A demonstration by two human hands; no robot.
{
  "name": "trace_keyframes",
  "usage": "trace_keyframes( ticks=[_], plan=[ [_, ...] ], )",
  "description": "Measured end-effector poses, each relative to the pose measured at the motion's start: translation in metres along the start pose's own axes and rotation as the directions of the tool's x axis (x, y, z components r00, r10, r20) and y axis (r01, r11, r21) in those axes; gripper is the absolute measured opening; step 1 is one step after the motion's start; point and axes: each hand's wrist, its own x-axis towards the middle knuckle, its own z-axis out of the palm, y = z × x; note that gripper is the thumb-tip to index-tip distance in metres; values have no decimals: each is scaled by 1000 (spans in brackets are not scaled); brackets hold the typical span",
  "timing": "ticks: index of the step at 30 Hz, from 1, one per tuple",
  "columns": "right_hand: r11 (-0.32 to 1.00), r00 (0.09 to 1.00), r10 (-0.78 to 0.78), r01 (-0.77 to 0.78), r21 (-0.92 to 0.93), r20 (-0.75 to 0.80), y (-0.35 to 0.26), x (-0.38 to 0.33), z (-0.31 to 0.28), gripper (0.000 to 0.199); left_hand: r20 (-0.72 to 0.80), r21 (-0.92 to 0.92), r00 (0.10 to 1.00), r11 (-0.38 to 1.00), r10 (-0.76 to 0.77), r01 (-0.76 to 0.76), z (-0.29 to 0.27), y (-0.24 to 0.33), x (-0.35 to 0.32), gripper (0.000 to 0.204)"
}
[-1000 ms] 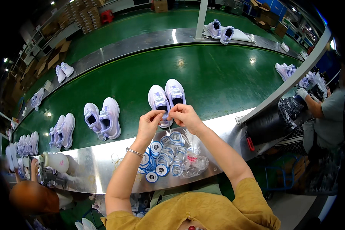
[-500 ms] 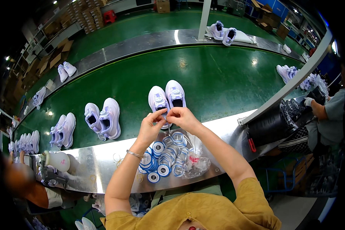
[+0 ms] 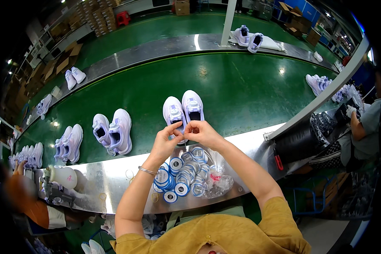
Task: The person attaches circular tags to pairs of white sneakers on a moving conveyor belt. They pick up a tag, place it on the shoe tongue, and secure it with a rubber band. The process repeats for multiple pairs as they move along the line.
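A pair of white and lilac sneakers (image 3: 174,109) stands in front of me, toes pointing away. At their heel end, my left hand (image 3: 166,142) and my right hand (image 3: 202,133) meet fingertip to fingertip. Both are closed in a pinch. Something thin seems to hang between the fingertips, too small to name. Below my hands a pile of round and angular tags (image 3: 186,174), white and grey with blue rims, lies on the metal ledge (image 3: 114,186). A crumpled clear plastic bag (image 3: 218,185) rests against the pile's right side.
More sneakers (image 3: 120,132) stand to the left on the green belt (image 3: 148,76). A slanted grey post (image 3: 321,95) rises at the right, near a red-handled tool (image 3: 278,162). One co-worker's gloved hand (image 3: 350,111) is at far right; another person's arm (image 3: 19,169) is at far left.
My hands stay together at the sneakers' heels, the fingertips shifting slightly and still pinched. The right co-worker's gloved hand has moved a little; the left person's hand has risen toward the shoes.
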Motion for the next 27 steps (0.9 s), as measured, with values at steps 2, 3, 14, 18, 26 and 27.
trace_keyframes(
  ticks=[2,3,14,18,26,27],
  plan=[
    [1000,1000,7,-8,18,15,1,0,-1,7,8,-36,1000,999,-26,26,1,2,0,47],
    [999,1000,14,-14,33,20,-2,-1,-1,8,10,-44,999,998,-38,38,1,3,0,47],
    [705,972,-211,77,-705,-105,-15,-6,0,42,-154,65,986,996,67,-57,-26,-25,-2,38],
    [546,1000,-22,17,-838,6,-5,-13,13,59,-262,11,965,1000,5,-2,-43,-22,-16,37],
    [564,997,-63,69,-823,40,5,33,12,42,-339,33,940,999,26,-16,-39,9,-41,35],
    [603,993,-110,105,-791,49,1,32,-2,44,-352,67,935,997,48,-26,-41,12,-48,34]
  ],
)
